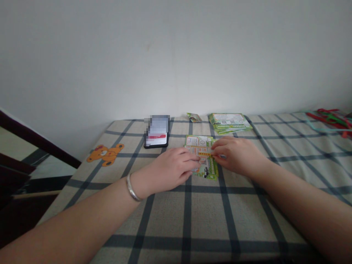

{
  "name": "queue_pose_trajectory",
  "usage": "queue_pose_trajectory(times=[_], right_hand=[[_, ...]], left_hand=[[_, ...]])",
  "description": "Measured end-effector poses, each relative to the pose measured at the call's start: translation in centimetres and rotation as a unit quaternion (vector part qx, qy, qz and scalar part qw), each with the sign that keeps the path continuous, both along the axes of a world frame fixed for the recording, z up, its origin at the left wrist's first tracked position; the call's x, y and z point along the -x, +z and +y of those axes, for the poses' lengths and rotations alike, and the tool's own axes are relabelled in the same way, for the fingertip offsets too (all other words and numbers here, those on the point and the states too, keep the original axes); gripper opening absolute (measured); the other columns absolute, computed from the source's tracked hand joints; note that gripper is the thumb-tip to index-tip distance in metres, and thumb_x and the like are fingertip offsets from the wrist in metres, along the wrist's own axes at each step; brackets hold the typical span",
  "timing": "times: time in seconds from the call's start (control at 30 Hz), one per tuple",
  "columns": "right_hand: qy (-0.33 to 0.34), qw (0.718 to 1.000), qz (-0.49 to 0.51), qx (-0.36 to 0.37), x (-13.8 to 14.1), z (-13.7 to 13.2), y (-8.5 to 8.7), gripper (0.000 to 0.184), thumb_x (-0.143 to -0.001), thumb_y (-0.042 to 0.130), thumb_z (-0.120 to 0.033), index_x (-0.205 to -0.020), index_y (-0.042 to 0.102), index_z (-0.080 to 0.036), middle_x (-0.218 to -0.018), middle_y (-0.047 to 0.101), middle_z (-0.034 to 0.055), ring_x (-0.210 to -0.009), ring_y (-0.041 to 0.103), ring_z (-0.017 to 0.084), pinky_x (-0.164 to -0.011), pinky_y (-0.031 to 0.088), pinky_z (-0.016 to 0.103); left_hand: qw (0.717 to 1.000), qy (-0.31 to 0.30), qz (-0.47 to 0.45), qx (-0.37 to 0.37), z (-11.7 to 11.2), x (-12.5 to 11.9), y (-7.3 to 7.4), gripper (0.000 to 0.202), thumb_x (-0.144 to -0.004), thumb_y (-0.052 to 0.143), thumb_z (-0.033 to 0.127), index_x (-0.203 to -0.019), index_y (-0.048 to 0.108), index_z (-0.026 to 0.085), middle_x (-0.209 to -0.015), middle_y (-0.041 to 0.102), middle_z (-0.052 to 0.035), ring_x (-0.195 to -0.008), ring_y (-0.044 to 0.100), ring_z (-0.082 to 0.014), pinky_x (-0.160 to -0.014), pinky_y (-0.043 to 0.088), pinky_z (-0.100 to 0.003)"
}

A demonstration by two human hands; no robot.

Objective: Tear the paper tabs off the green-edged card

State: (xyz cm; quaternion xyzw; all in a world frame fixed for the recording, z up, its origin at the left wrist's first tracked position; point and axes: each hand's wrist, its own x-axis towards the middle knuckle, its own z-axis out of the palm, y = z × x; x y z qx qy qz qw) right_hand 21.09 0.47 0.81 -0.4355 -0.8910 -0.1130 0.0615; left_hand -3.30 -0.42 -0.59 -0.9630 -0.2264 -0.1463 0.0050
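A green and white printed paper packet lies flat on the checked tablecloth in front of me, with an orange-yellow strip across its middle. My left hand rests over its left side, fingers stretched out across the print and covering part of it. At the right edge, my right hand has thumb and fingers pinched together on the packet by the end of the strip. Whether the strip is a separate piece or printed on, I cannot tell.
Behind the packet are a small crumpled green wrapper and a stack of similar green packets. A phone lies to the left, beyond a bear picture. Red and green items sit far right. A wall borders the table's back.
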Motion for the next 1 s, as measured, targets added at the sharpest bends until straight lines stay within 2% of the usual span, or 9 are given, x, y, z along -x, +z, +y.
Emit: queue_pose_trajectory(times=[0.27,0.43,0.6,0.67,0.8,1.0], right_hand=[[0.001,1.0,0.007,0.001,-0.2,0.2,-0.2,0.015,-0.082,0.058,-0.021,-0.081,0.073,-0.021,-0.095,0.072,0.0009,-0.084,0.066,0.019,-0.064,0.046,0.029],[-0.02,1.0,0.019,0.006,-0.1,0.1,-0.4,0.016,-0.083,0.056,-0.021,-0.081,0.072,-0.022,-0.097,0.073,-0.0005,-0.078,0.067,0.017,-0.06,0.045,0.028],[-0.026,1.0,0.001,-0.017,0.0,0.0,-0.5,0.016,-0.085,0.054,-0.021,-0.08,0.068,-0.018,-0.087,0.071,0.0038,-0.076,0.064,0.018,-0.059,0.043,0.028],[0.003,1.0,-0.001,-0.02,0.0,0.2,-0.4,0.013,-0.085,0.054,-0.019,-0.083,0.067,-0.018,-0.086,0.07,0.0049,-0.078,0.063,0.019,-0.063,0.044,0.029],[0.093,0.995,0.022,-0.013,-0.4,0.9,-0.4,0.017,-0.085,0.058,-0.017,-0.098,0.068,-0.02,-0.103,0.068,0.0058,-0.094,0.06,0.02,-0.077,0.046,0.03],[0.129,0.991,0.009,-0.031,-0.5,1.5,-0.5,0.02,-0.093,0.05,-0.022,-0.096,0.07,-0.018,-0.096,0.069,0.0078,-0.092,0.059,0.02,-0.079,0.045,0.033]], left_hand=[[1.0,-0.002,-0.002,0.011,0.1,0.1,-0.1,0.021,-0.089,0.056,0.017,-0.107,0.065,0.02,-0.12,0.064,-0.0025,-0.113,0.053,-0.0198,-0.101,0.044,-0.04],[1.0,-0.005,-0.009,0.016,0.2,0.1,-0.1,0.019,-0.088,0.057,0.018,-0.105,0.066,0.021,-0.12,0.064,-0.0023,-0.113,0.054,-0.0195,-0.1,0.044,-0.039],[1.0,-0.014,-0.016,0.015,0.4,0.1,-0.1,0.021,-0.087,0.058,0.018,-0.107,0.065,0.021,-0.12,0.064,-0.0028,-0.113,0.054,-0.0189,-0.101,0.043,-0.038],[1.0,-0.012,-0.017,0.013,0.5,0.0,-0.2,0.021,-0.087,0.058,0.019,-0.108,0.065,0.021,-0.12,0.064,-0.0027,-0.113,0.054,-0.0193,-0.1,0.043,-0.038],[1.0,-0.008,-0.01,0.0,0.5,0.1,-0.3,0.022,-0.089,0.056,0.02,-0.109,0.064,0.021,-0.12,0.064,-0.0015,-0.112,0.053,-0.0208,-0.1,0.043,-0.039],[1.0,0.0,-0.007,0.001,0.3,0.0,-0.2,0.029,-0.088,0.057,0.022,-0.117,0.061,0.018,-0.118,0.065,-0.0031,-0.111,0.054,-0.021,-0.1,0.043,-0.039]])
